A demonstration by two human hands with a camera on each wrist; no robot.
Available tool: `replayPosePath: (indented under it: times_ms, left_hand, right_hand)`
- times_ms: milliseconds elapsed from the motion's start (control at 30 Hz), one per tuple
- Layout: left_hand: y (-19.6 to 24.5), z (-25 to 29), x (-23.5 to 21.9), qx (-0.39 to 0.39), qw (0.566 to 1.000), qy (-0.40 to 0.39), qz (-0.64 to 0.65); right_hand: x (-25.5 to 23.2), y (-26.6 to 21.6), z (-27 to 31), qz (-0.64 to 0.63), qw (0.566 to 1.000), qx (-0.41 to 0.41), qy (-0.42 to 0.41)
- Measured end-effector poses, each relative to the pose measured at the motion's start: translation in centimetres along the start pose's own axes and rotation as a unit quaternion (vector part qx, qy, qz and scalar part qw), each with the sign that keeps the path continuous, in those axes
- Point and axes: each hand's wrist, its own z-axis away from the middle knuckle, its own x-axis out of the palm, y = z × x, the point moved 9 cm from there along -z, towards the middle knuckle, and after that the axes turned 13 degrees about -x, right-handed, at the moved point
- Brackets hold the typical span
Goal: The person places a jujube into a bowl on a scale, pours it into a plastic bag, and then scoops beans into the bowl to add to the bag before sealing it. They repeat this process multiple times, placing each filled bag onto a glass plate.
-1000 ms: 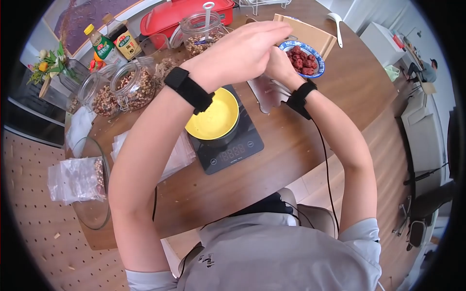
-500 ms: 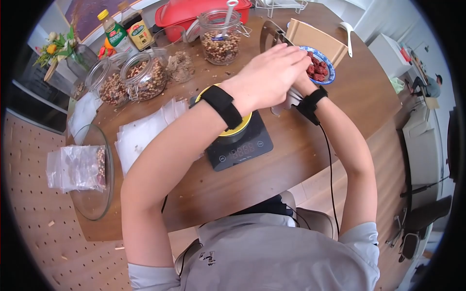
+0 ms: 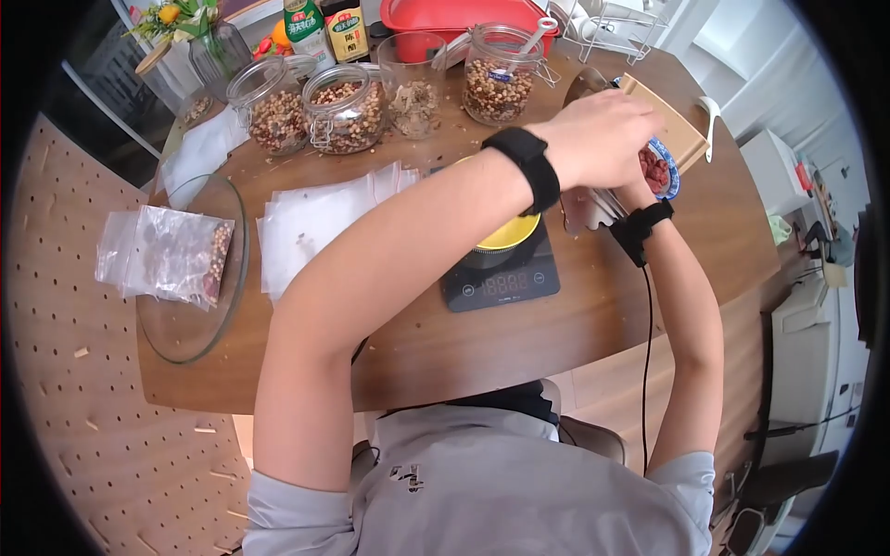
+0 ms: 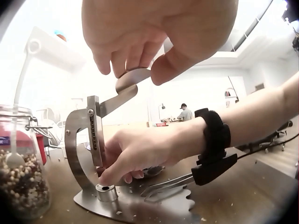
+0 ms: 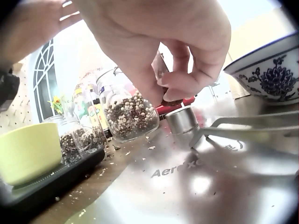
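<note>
At the tabletop pitter, my left hand (image 4: 161, 28) holds the curved end of its metal lever (image 4: 126, 88) between thumb and fingers. The lever is raised. Below it, my right hand (image 5: 173, 51) pinches a dark red date (image 5: 171, 102) just above the pitter's small metal cup (image 5: 182, 120). Fingers hide most of the date. The shiny base plate (image 4: 140, 205) lies flat on the table. In the head view the left hand (image 3: 607, 139) overlaps much of the right hand (image 3: 638, 193). A blue-and-white bowl (image 5: 266, 77) of red dates (image 3: 654, 174) stands beside them.
Metal prongs (image 5: 261, 128) stretch over the base plate from the right wristband. A yellow bowl (image 3: 505, 236) sits on a black scale (image 3: 505, 285). Several glass jars (image 3: 345, 111) stand behind. Plastic bags (image 3: 306, 236) and a glass plate (image 3: 199, 338) lie left; a wooden board (image 3: 667, 120) is behind the dates.
The head view has shifted, so the table's things appear farther right. My left hand's fingers, straight a second ago, now bend down above the right hand, which stays at the pitter.
</note>
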Motion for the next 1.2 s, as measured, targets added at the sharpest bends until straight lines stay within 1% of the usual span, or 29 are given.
replayPosePath:
  times_ms: [67, 133, 167, 200, 233, 267, 333, 400, 433, 467, 533, 567, 633, 667, 700, 733, 767, 867, 900, 1000, 1067, 1100, 1133, 1200]
  left_hand:
    - [-0.4, -0.1, -0.4, -0.01, 1.0, -0.007, 0.016]
    - [-0.9, 0.8, -1.8, -0.006, 1.0, 0.001, 0.023]
    - [-1.1, 1.9, -3.4, -0.002, 1.0, 0.006, 0.029]
    - [-1.6, 3.1, -5.0, 0.001, 0.999, 0.011, 0.035]
    - [-2.2, 4.6, -6.7, 0.012, 0.999, 0.034, 0.012]
    - [-2.9, 6.3, -8.4, 0.021, 0.998, 0.058, -0.012]
    - [-5.4, 9.8, -10.6, -0.031, 0.997, 0.054, -0.043]
    - [-6.8, 13.5, -12.2, -0.074, 0.993, 0.054, -0.078]
    - [-7.8, 15.1, -12.3, -0.168, 0.984, -0.012, -0.051]
    - [-8.1, 16.7, -12.5, -0.179, 0.983, -0.015, -0.046]
    - [-9.7, 20.0, -12.0, -0.2, 0.979, -0.017, -0.038]
    - [-11.2, 21.7, -11.0, -0.226, 0.971, -0.061, -0.041]
    - [-11.7, 23.8, -9.9, -0.268, 0.959, -0.075, -0.057]
    - [-11.9, 24.7, -9.5, -0.288, 0.952, -0.082, -0.064]
    - [-12.5, 25.5, -8.7, -0.322, 0.937, -0.12, -0.062]
    - [-12.7, 25.9, -8.4, -0.331, 0.933, -0.125, -0.064]
    - [-12.8, 26.3, -7.9, -0.34, 0.929, -0.131, -0.064]
    - [-13.7, 26.8, -6.7, -0.362, 0.92, -0.145, -0.047]
    - [-14.0, 27.0, -6.3, -0.368, 0.917, -0.148, -0.037]
    - [-13.9, 26.9, -6.1, -0.362, 0.921, -0.141, -0.008]
    - [-13.7, 26.9, -6.4, -0.354, 0.925, -0.131, -0.027]
    - [-13.5, 26.9, -6.5, -0.351, 0.927, -0.127, -0.037]
    - [-13.3, 26.8, -6.7, -0.348, 0.93, -0.117, -0.029]
    - [-13.0, 26.6, -7.0, -0.339, 0.935, -0.101, -0.016]
  right_hand:
    - [-2.0, -1.3, -0.5, -0.07, 0.997, 0.037, 0.001]
    - [-3.4, -2.7, -0.2, -0.156, 0.981, 0.111, -0.028]
    - [-3.7, -3.6, 0.4, -0.19, 0.965, 0.168, -0.071]
    - [-4.0, -4.8, 1.5, -0.218, 0.935, 0.246, -0.132]
    - [-4.0, -5.6, 2.3, -0.257, 0.917, 0.27, -0.141]
    - [-5.1, -7.4, 2.3, -0.273, 0.918, 0.256, -0.131]
    - [-7.4, -11.7, 1.9, -0.309, 0.917, 0.228, -0.11]
    - [-7.9, -15.7, 0.8, -0.321, 0.927, 0.15, -0.126]
    - [-7.9, -17.4, 0.3, -0.327, 0.929, 0.112, -0.131]
    - [-7.5, -19.0, -0.1, -0.298, 0.941, 0.068, -0.147]
    - [-6.6, -21.2, -0.9, -0.264, 0.945, 0.048, -0.188]
    - [-6.3, -22.0, -1.4, -0.249, 0.951, 0.023, -0.183]
    - [-5.5, -23.2, -2.2, -0.22, 0.96, -0.025, -0.174]
    - [-5.0, -23.3, -2.4, -0.217, 0.959, -0.021, -0.181]
    - [-4.6, -23.3, -2.6, -0.213, 0.959, -0.015, -0.189]
    - [-4.4, -23.2, -2.5, -0.207, 0.958, -0.009, -0.197]
    - [-4.8, -23.4, -2.4, -0.207, 0.961, -0.018, -0.18]
    - [-6.6, -22.0, -1.0, -0.215, 0.965, 0.039, -0.145]
    - [-7.5, -21.5, 0.1, -0.238, 0.965, 0.044, -0.103]
    - [-9.2, -21.6, 4.7, -0.21, 0.963, 0.075, -0.152]
    - [-10.8, -24.3, 6.8, -0.154, 0.978, -0.088, -0.107]
    - [-10.4, -24.9, 8.3, -0.137, 0.971, -0.122, -0.15]
    - [-10.0, -25.2, 9.5, -0.156, 0.964, -0.095, -0.193]
    - [-9.3, -25.8, 11.0, -0.155, 0.957, -0.085, -0.229]
